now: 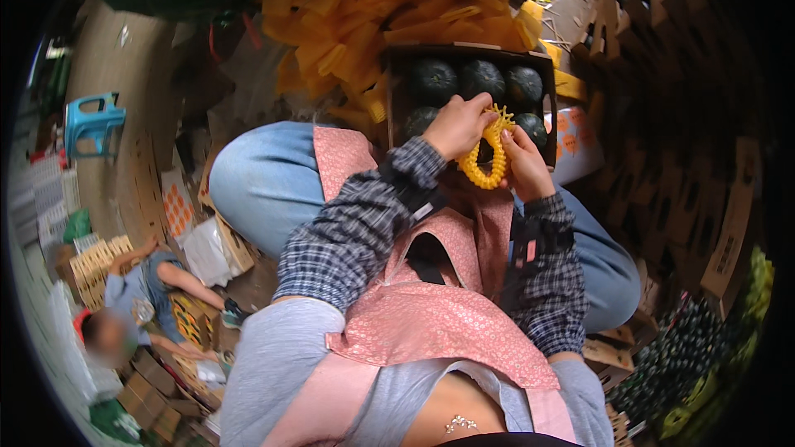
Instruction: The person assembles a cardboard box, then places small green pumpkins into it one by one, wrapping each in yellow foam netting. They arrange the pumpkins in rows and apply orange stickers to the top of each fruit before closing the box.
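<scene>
Both of my hands hold a yellow foam mesh sleeve, bunched into a ring, over the near side of an open cardboard box. My left hand pinches its upper left edge, while my right hand grips its right side. Within the ring something dark shows; whether a squash is inside, I cannot tell. The box holds several dark green round squashes, in rows. The near part of the box is partly hidden by my hands.
Loose yellow foam sleeves are heaped beyond the box. Many cardboard boxes stand at the right, above a pile of small dark items. At the left are a blue plastic stool and another person beside cartons.
</scene>
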{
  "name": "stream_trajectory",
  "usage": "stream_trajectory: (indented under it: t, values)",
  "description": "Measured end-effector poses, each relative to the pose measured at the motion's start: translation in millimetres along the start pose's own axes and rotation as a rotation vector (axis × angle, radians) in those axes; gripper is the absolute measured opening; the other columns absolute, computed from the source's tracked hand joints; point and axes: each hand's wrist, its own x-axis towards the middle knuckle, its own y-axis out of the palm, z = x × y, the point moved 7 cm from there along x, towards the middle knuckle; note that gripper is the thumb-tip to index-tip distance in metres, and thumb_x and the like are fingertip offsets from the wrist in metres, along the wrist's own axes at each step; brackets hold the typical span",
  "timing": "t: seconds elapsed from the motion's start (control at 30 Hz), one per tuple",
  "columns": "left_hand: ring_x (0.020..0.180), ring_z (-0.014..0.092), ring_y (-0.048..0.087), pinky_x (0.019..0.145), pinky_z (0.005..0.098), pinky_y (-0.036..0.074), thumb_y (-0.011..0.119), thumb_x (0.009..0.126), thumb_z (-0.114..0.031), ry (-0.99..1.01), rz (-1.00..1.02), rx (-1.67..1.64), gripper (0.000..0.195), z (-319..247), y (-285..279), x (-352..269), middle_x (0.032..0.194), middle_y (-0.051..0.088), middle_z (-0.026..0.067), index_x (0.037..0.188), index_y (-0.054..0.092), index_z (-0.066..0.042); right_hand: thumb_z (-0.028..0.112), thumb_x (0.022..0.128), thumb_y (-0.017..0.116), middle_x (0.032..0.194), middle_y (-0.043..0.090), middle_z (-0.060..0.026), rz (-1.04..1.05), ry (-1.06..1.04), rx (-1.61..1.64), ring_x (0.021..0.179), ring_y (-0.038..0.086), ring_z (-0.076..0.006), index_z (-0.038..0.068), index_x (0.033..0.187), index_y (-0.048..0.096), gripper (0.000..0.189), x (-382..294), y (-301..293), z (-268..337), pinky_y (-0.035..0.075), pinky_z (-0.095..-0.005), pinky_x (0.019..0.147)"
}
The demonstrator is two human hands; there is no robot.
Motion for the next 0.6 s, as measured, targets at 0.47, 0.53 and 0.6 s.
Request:
stream_trajectory:
  t: [0.47,0.53,0.6]
  values:
    - [0.068,0.011,0.056,0.062,0.0269,0.046,0.062,0.092,-0.021,-0.099,-0.451,-0.437,0.020,70,-70,-50,0.075,0.063,0.0044,0.090,0.058,-0.002,0.017,0.094,0.057,0.071,0.061,-0.0055,-0.253,-0.805,-0.358,0.067,0.054,-0.0077,0.001,0.091,0.060,0.017,32,46,31,0.044,-0.0260,0.060]
    - [0.066,0.011,0.056,0.060,0.0268,0.046,0.063,0.092,-0.021,-0.213,-0.413,-0.532,0.021,75,-63,-46,0.072,0.063,0.0041,0.089,0.059,-0.001,0.018,0.093,0.059,0.071,0.060,-0.0029,-0.189,-0.723,-0.302,0.068,0.053,-0.0065,0.000,0.090,0.060,0.019,46,36,26,0.044,-0.0243,0.061]
    - [0.063,0.011,0.058,0.057,0.0270,0.046,0.064,0.091,-0.019,-0.232,-0.412,-0.489,0.020,74,-62,-42,0.068,0.063,0.0063,0.089,0.059,0.001,0.019,0.092,0.061,0.072,0.058,0.0007,-0.085,-0.615,-0.135,0.070,0.049,-0.0027,-0.002,0.090,0.060,0.021,58,29,16,0.041,-0.0205,0.062]
